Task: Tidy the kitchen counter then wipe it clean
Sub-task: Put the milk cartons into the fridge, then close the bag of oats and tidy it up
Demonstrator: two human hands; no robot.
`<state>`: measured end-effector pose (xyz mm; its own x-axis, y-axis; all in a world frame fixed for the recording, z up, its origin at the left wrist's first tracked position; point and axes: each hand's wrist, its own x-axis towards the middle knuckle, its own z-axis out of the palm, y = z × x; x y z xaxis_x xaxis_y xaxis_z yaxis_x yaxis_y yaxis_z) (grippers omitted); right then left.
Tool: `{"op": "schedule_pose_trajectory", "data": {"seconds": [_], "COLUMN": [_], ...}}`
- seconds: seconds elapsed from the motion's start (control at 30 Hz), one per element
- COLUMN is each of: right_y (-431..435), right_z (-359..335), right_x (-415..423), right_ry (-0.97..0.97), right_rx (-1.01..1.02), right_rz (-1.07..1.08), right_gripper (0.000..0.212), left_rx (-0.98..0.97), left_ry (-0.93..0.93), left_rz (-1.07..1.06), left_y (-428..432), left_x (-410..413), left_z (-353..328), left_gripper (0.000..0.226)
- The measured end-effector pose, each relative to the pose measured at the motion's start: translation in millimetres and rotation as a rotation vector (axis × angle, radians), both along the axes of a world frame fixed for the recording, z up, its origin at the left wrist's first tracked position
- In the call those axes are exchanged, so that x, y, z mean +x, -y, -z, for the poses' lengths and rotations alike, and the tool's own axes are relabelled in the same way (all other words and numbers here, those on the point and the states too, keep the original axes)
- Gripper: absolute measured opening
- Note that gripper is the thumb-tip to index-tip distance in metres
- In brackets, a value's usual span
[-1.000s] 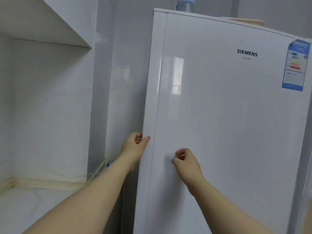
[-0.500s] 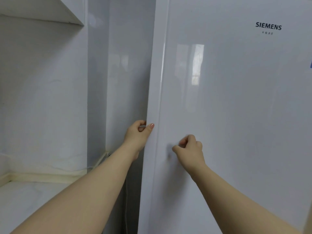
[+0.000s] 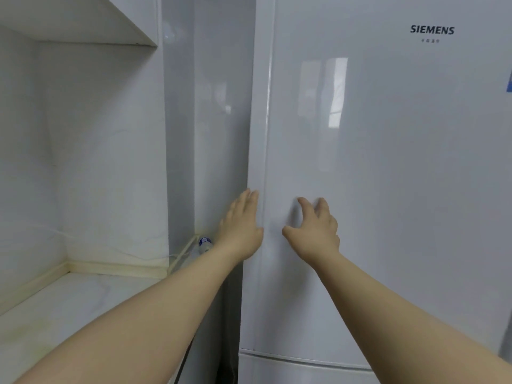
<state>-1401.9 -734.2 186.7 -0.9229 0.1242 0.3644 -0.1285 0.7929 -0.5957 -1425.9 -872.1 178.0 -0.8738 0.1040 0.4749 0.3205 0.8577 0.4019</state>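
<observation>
A tall white fridge fills the right of the view; its upper door [image 3: 388, 176] looks closed against the cabinet. My left hand [image 3: 242, 227] lies flat with fingers stretched along the door's left edge. My right hand [image 3: 314, 228] rests on the door front just to the right, fingers spread and slightly curled. Neither hand holds anything. The white marble counter [image 3: 63, 306] sits at the lower left, bare where it shows.
A white wall cupboard [image 3: 83, 20] hangs above the counter. In the narrow gap between counter and fridge lie a small bottle with a blue cap [image 3: 205, 243] and a white cable [image 3: 182, 253]. A seam to the lower fridge door [image 3: 304, 367] runs below.
My left hand has let go of the door's edge and both hands have opened flat against the door. The view has shifted slightly downward.
</observation>
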Motion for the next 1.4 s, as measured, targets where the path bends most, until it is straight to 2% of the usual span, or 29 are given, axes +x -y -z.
{"op": "schedule_pose_trajectory", "data": {"seconds": [0.07, 0.13, 0.23, 0.33, 0.47, 0.67, 0.77, 0.87, 1.27, 1.4], "right_y": [-3, -5, -8, -8, -6, 7, 13, 16, 34, 58], "right_z": [2, 6, 11, 12, 17, 18, 20, 28, 73, 77], "right_x": [0, -2, -3, -4, 2, 12, 24, 39, 153, 212], "right_ry": [0.067, 0.13, 0.165, 0.168, 0.176, 0.093, 0.077, 0.097, 0.19, 0.201], "right_rx": [0.119, 0.173, 0.244, 0.263, 0.255, 0.193, 0.177, 0.175, 0.183, 0.19], "right_rz": [-0.035, -0.057, -0.065, -0.07, -0.11, -0.233, -0.347, -0.464, -0.949, -1.099], "right_gripper": [0.076, 0.08, 0.08, 0.079, 0.078, 0.068, 0.062, 0.055, 0.053, 0.05], "left_rx": [-0.272, -0.41, -0.532, -0.566, -0.507, -0.362, -0.339, -0.289, -0.11, -0.086], "left_ry": [0.028, 0.078, 0.091, 0.115, 0.16, 0.056, 0.035, 0.097, 0.257, 0.285], "left_rz": [-0.077, -0.146, -0.209, -0.243, -0.195, -0.248, -0.36, -0.466, -0.912, -1.071], "left_y": [-5, -8, -8, -9, -8, 7, 11, 10, 6, 12], "left_x": [-1, -2, -4, -5, 3, 36, 64, 97, 267, 346], "left_z": [8, 14, 20, 18, 8, 5, 8, 18, 67, 74], "left_gripper": [0.082, 0.09, 0.094, 0.094, 0.091, 0.072, 0.061, 0.055, 0.05, 0.049]}}
